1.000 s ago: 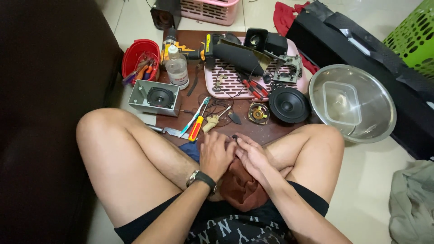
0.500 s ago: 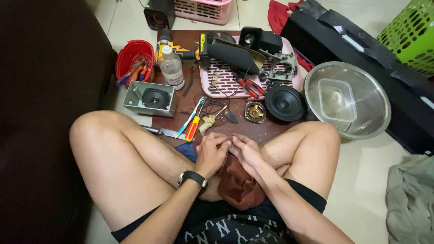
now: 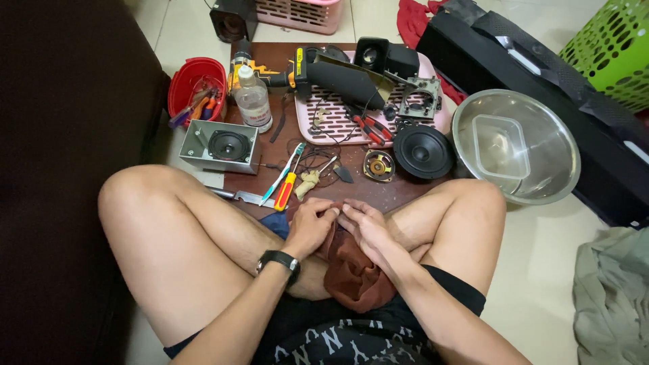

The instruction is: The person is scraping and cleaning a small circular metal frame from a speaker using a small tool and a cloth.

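Steel bowl (image 3: 549, 177) holds a clear tub (image 3: 501, 146); both hands' fingers (image 3: 323, 215) pinch brown cloth (image 3: 355, 274)

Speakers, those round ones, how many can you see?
4: one in the grey metal box, a big black one, a small brass one, one in the dark box at top. More may be hidden.

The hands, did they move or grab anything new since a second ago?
Hardly. The left hand and right hand stay pressed together, fingertips meeting over the brown cloth in the lap. Nothing was picked up or let go. Only the camera view shifted slightly. The screwdriver and black speaker lie where they were.
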